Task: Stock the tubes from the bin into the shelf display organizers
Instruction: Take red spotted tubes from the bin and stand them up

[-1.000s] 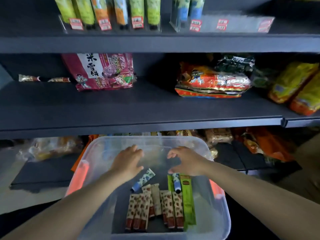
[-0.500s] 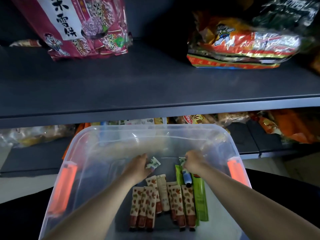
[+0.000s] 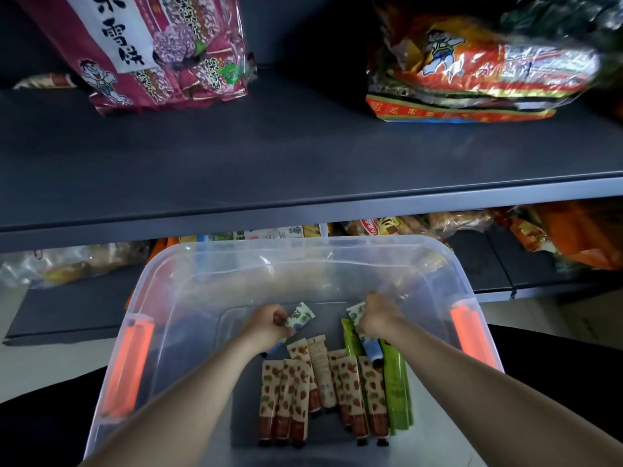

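A clear plastic bin (image 3: 303, 251) with orange handles sits below me. On its floor lie several cream tubes with red and green print (image 3: 293, 396) and green tubes (image 3: 397, 389). My left hand (image 3: 266, 326) is closed on a blue-and-white patterned tube (image 3: 300, 316), its crimped end sticking up past the fingers. My right hand (image 3: 379, 316) grips a second blue-and-white patterned tube (image 3: 371, 348), crimped end up and blue cap end down. Both hands are inside the bin. The shelf organizers are out of view.
A dark shelf (image 3: 303, 156) runs above the bin, holding a pink snack bag (image 3: 158, 45) at left and orange snack bags (image 3: 472, 72) at right. The shelf below holds more packaged snacks (image 3: 556, 234) behind the bin.
The view tilted down, so the top shelf with organizers left the frame. Both hands reached down into the bin and each closed on a blue-and-white tube.
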{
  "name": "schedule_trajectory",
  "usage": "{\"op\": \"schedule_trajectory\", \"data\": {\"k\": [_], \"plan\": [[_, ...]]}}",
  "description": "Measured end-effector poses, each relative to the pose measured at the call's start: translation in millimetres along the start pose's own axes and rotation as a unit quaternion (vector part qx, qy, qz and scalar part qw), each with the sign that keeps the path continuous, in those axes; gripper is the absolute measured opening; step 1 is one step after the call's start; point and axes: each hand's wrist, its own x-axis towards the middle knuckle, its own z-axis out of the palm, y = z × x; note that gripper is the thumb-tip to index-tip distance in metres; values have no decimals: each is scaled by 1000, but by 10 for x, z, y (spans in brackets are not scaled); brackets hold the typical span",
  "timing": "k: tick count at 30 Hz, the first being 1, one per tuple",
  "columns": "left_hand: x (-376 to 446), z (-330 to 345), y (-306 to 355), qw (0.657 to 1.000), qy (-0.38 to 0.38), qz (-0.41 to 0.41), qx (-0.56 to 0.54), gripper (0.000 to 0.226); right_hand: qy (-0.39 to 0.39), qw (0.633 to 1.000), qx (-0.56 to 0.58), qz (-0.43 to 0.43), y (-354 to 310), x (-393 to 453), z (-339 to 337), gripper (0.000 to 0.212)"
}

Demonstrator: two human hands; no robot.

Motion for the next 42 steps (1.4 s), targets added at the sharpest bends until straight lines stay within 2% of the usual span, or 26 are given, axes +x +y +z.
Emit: {"op": "schedule_trajectory", "data": {"k": [4,8,12,15,17,19,22,27,30,32,34,37,39,42], "plan": [[-164,-146,105,999,17,29,-10,22,5,998,23,-57,-19,-148,-52,10],[-453,-391,321,998,23,65,-4,26,37,992,45,-115,-75,-483,-295,17],[-795,-688,694,994,28,109,7,35,71,980,46,-179,-206,-914,-728,6],[-1017,-924,978,987,36,151,35,36,94,969,16,-227,-308,-1345,-1178,13],[-1188,-1104,1198,981,44,186,42,31,109,959,32,-259,-359,-1666,-1530,20],[-1386,-1284,1457,971,51,231,37,22,139,946,54,-288,-395,-1988,-1890,7],[-1724,-1579,1933,958,65,278,23,15,171,925,101,-324,-459,-2476,-2414,3],[-2390,-2021,2776,913,167,369,53,13,214,879,223,-363,-597,-3063,-3244,12],[-2715,-2231,3262,864,267,428,-6,13,264,845,243,-397,-703,-3344,-3702,15],[-2813,-2379,3579,840,291,454,-62,14,299,820,257,-415,-789,-3478,-3964,14],[-2825,-2494,3838,829,306,463,-74,14,339,801,260,-420,-891,-3517,-4137,11],[-2770,-2583,4177,822,350,449,-23,14,401,788,218,-413,-1028,-3395,-4317,8],[-2684,-2578,4316,833,361,418,37,13,429,789,180,-401,-1087,-3260,-4357,5],[-2533,-2548,4409,855,344,373,104,13,434,794,166,-391,-1123,-3081,-4365,13]]}}
